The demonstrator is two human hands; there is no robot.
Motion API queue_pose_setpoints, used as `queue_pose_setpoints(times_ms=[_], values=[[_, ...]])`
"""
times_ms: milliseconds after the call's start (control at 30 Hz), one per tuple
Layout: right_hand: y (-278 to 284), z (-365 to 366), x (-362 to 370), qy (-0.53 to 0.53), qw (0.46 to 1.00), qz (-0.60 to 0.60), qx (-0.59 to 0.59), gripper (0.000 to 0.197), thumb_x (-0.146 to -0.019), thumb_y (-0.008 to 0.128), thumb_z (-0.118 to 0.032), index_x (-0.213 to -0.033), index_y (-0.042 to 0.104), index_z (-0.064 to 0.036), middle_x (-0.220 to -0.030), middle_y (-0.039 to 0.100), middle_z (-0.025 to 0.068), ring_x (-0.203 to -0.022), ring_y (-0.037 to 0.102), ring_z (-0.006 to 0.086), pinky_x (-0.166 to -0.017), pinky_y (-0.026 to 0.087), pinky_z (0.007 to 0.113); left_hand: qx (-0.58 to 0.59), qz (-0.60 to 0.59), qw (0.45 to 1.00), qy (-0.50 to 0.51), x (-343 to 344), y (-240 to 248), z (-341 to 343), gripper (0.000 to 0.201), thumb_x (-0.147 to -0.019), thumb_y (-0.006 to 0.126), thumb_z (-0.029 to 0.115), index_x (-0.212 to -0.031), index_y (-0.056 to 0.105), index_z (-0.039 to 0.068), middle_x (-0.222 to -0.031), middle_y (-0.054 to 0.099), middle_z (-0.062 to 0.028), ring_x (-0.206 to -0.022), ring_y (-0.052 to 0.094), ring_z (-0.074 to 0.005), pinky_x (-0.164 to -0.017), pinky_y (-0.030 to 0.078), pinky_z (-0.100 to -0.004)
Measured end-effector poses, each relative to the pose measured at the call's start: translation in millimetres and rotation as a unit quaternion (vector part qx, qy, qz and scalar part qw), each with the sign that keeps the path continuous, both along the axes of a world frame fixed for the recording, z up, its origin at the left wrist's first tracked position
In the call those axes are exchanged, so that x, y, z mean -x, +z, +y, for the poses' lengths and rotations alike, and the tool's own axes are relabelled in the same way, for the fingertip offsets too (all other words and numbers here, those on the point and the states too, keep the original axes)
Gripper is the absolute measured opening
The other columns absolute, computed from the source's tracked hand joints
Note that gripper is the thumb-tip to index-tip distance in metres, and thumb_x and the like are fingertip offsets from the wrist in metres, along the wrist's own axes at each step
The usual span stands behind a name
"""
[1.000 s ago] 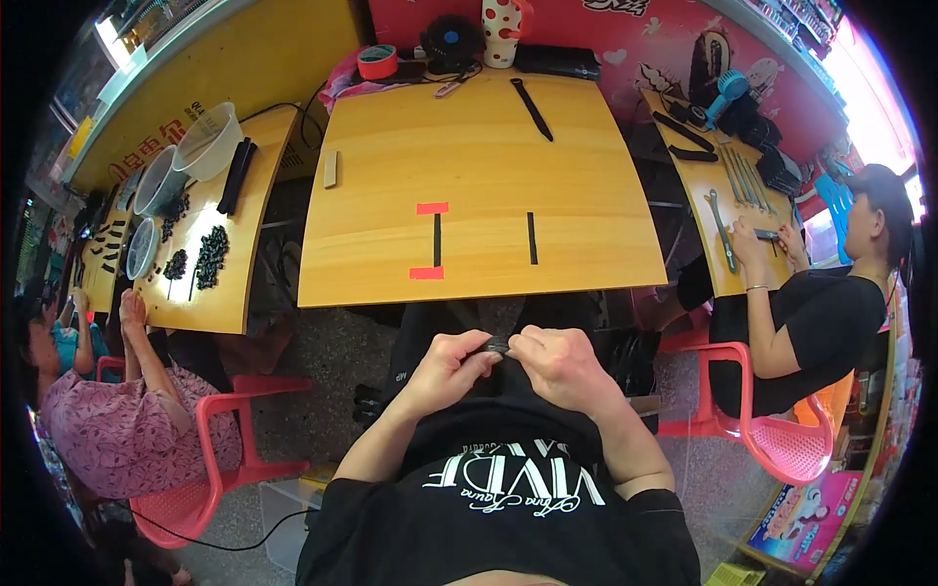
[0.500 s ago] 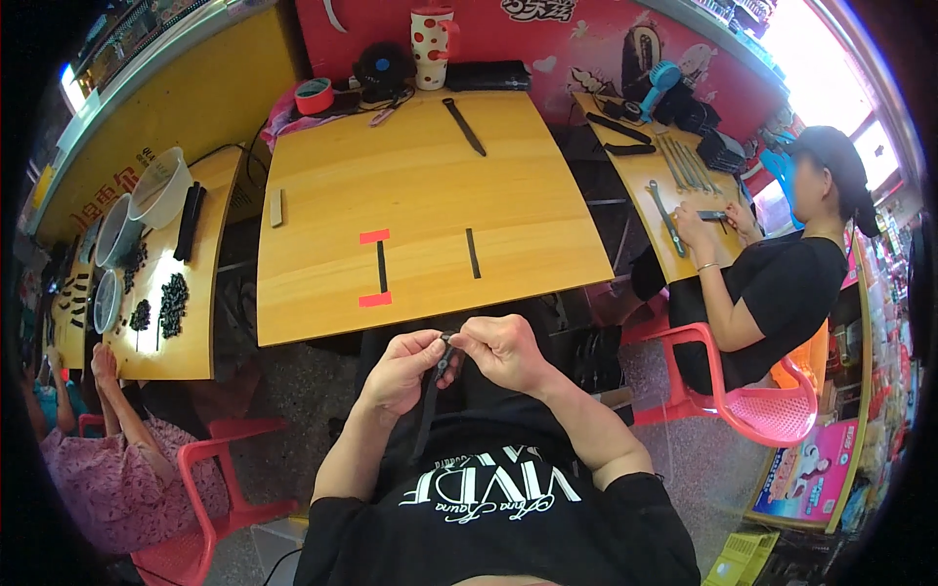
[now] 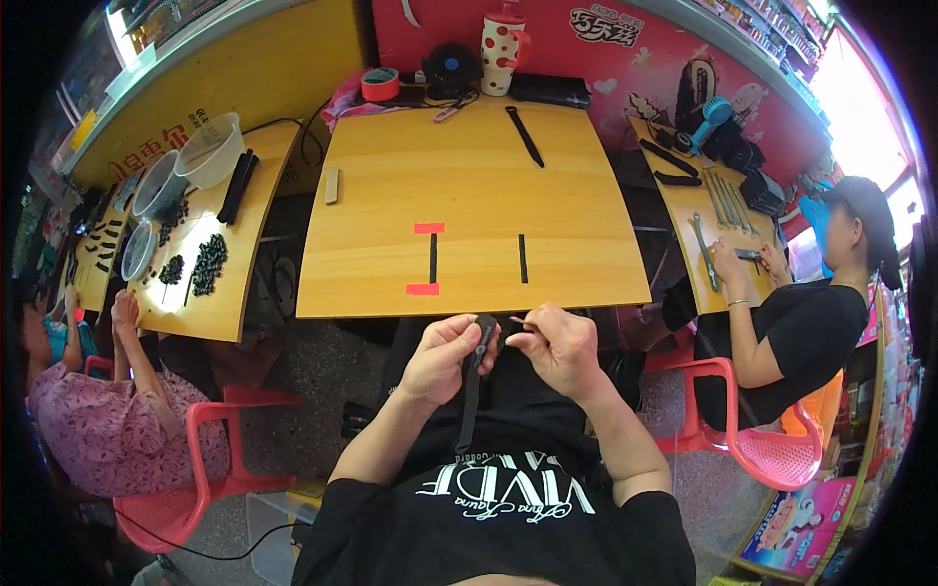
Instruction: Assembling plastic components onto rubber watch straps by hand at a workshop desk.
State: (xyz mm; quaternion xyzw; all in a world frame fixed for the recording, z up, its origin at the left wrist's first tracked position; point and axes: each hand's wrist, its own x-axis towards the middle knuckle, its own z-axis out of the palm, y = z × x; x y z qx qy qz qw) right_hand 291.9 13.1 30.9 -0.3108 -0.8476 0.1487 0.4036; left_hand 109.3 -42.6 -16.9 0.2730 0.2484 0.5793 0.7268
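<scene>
A black strap [image 3: 470,402] hangs down from my left hand [image 3: 445,359], which is closed round its upper end with the thumb laid on top. The strap's free end reaches down in front of my black shirt. Beside it, my right hand [image 3: 562,352] is closed in a pinch, thumb against fingers, a short way to the right of the strap's top. What the right fingertips hold, if anything, is too small and dark to make out. Both hands are just off the near edge of the wooden table [image 3: 381,259].
On the table lie two short black strips, one between red tape pieces [image 3: 429,229], a longer black strap [image 3: 525,137] and a small beige block [image 3: 332,187]. A dotted tumbler [image 3: 498,59] stands behind. People sit at side tables, left with tubs [image 3: 210,151] and small black parts.
My hands, together at the strap's upper end before, are now apart, the right one shifted away to the right. The view has turned left, so the table appears farther right.
</scene>
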Motion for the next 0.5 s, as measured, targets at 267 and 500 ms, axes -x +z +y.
queue_pose_setpoints(times_ms=[267, 500], values=[[-3.3, 3.1, -2.4, 0.041, 0.997, -0.06, -0.015, 0.034, -0.078, 0.075, -0.033, -0.071, 0.055, -0.0069, -0.062, 0.05, 0.0075, -0.053, 0.055, 0.0249, -0.045, 0.041, 0.034, -0.053, 0.049, 0.997, -0.04, 2.1, 1.8, -5.3, 0.025, -0.096, 0.06, 0.022, -0.102, 0.061, -0.002, -0.084, 0.061, -0.0041, -0.069, 0.056, -0.0103, -0.062, 0.045, -0.023], [-1.5, 4.3, -4.8, 0.06, 0.995, -0.055, -0.05, 0.037, -0.076, 0.076, -0.031, -0.066, 0.05, -0.008, -0.059, 0.047, 0.0065, -0.051, 0.053, 0.0238, -0.044, 0.04, 0.034, -0.059, 0.072, 0.994, -0.056, 2.3, 4.2, -5.8, 0.018, -0.097, 0.056, 0.016, -0.101, 0.062, -0.001, -0.085, 0.061, -0.0013, -0.071, 0.057, -0.0077, -0.065, 0.047, -0.0221]])
